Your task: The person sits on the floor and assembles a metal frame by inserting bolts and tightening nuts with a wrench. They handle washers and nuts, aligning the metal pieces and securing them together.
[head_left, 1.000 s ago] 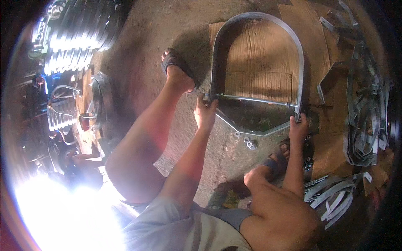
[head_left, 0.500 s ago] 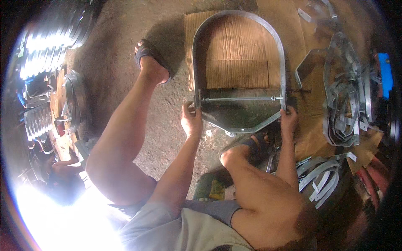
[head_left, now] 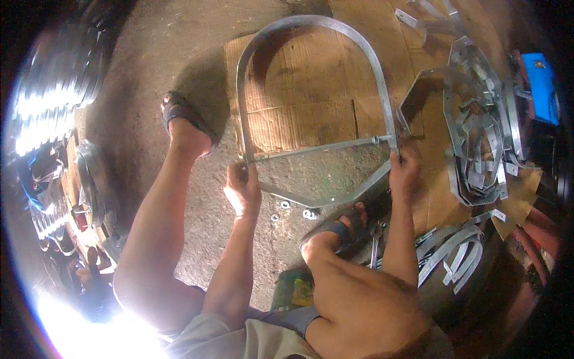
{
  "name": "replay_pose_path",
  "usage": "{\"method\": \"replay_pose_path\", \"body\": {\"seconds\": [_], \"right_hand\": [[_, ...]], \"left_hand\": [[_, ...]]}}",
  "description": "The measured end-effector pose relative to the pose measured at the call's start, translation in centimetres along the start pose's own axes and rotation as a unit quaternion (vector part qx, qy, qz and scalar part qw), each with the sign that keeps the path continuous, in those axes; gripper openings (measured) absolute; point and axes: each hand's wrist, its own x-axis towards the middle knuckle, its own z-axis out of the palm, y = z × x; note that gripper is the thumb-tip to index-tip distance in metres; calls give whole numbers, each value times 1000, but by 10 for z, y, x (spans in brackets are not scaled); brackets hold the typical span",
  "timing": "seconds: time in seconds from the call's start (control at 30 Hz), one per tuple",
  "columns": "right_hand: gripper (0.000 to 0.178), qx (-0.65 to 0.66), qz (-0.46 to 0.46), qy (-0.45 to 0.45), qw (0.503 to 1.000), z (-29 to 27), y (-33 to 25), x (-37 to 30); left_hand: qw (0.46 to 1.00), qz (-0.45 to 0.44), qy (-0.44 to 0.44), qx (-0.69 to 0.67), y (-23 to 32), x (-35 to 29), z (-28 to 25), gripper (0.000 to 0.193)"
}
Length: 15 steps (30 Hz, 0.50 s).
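With both hands I hold a large grey metal clevis hanger (head_left: 382, 84), a U-shaped strap whose curve points away from me. An angled strap (head_left: 359, 192) closes its near side. Between the two sides runs a long threaded bolt (head_left: 323, 148), sloping up to the right, with a nut near its right end. My left hand (head_left: 242, 191) is closed on the left joint, thumb and fingers at the bolt's end. At the right joint, my right hand (head_left: 405, 170) pinches the strap; some of its fingers are hidden.
Loose nuts or washers (head_left: 285, 204) lie on the concrete near my sandalled right foot (head_left: 341, 230). A wrench (head_left: 375, 245) is beside it. Cardboard (head_left: 323, 116) lies under the hanger. Bent metal straps (head_left: 478, 125) pile up at right, curved ones (head_left: 457, 257) nearer. More shiny straps (head_left: 57, 90) stand left.
The hanger has tilted, its left side now lower than its right, and the whole view has shifted. Small loose hardware near my foot shows more fully. Both hands keep their hold.
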Motion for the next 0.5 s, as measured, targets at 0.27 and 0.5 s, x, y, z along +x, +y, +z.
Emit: {"method": "replay_pose_path", "body": {"seconds": [0.27, 0.5], "right_hand": [[28, -15, 31, 7, 999, 14, -18, 44], [30, 261, 162, 5, 952, 64, 22, 34]], "left_hand": [[998, 51, -30, 13, 19, 59, 27, 21], [961, -74, -84, -252, -32, 66, 28, 33]]}}
